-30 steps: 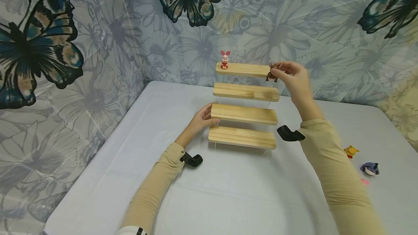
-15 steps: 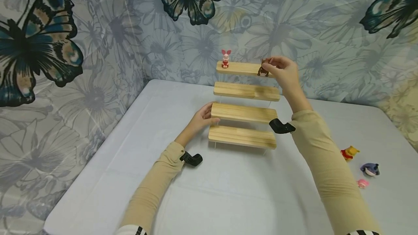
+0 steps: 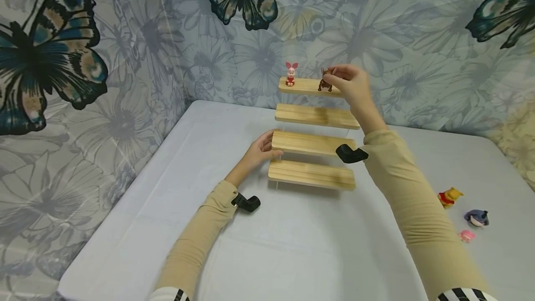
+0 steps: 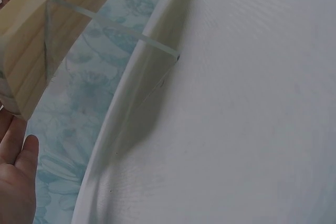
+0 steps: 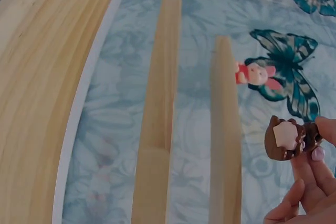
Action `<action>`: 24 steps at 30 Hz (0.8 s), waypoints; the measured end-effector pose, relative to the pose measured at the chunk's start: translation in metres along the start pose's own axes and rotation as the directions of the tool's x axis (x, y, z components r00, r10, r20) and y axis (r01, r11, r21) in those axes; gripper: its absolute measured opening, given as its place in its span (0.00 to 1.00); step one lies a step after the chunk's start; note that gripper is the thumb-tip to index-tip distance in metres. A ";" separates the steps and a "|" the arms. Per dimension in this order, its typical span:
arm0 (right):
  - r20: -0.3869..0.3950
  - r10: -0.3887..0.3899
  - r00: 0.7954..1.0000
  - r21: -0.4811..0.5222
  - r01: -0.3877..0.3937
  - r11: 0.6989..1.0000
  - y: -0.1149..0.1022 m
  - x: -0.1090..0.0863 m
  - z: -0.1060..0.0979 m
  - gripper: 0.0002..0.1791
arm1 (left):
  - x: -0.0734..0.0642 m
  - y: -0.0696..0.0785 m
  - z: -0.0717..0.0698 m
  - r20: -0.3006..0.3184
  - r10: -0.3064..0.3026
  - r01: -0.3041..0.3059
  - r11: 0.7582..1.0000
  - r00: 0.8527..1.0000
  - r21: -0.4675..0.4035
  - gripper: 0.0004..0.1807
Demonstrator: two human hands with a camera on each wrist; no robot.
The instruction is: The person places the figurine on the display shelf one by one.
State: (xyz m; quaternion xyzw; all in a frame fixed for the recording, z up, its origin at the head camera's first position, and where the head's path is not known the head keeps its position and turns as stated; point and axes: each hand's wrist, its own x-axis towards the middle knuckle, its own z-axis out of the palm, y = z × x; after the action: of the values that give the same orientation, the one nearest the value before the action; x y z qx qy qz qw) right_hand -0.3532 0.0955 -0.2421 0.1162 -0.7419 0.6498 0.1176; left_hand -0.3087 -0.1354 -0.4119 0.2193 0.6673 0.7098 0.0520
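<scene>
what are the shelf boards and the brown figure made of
Shelf boards: wood, pale and smooth-looking, going by the visible grain. Brown figure: probably molded plastic or rubber, judging by its smooth, slightly shiny look; which one is unclear.

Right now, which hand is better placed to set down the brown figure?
Probably right: the right hand pinches the brown figure at the top shelf; the left hand holds the shelf stand lower down.
</scene>
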 end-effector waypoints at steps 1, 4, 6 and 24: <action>-0.001 0.001 1.000 0.006 -0.001 1.000 0.000 0.001 0.002 0.06 | 0.000 0.001 0.000 0.002 -0.007 0.007 1.000 1.000 0.000 0.38; -0.006 -0.007 1.000 -0.007 0.007 1.000 0.003 0.004 0.006 0.07 | -0.002 0.007 0.001 0.018 -0.023 0.023 1.000 1.000 0.000 0.38; -0.016 -0.014 1.000 -0.004 0.014 1.000 0.004 0.005 0.010 0.08 | -0.004 0.013 0.002 0.028 -0.030 0.030 1.000 0.999 0.006 0.38; -0.135 -0.017 0.991 0.025 0.020 0.999 0.015 0.019 0.038 0.15 | -0.007 0.026 0.005 0.034 -0.009 0.008 1.000 0.999 0.022 0.37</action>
State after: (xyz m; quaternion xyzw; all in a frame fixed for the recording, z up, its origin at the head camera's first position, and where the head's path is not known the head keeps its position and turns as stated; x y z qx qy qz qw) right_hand -0.3769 0.0597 -0.2552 0.0803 -0.7225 0.6648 0.1720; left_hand -0.2946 -0.1360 -0.3888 0.2289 0.6751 0.6984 0.0638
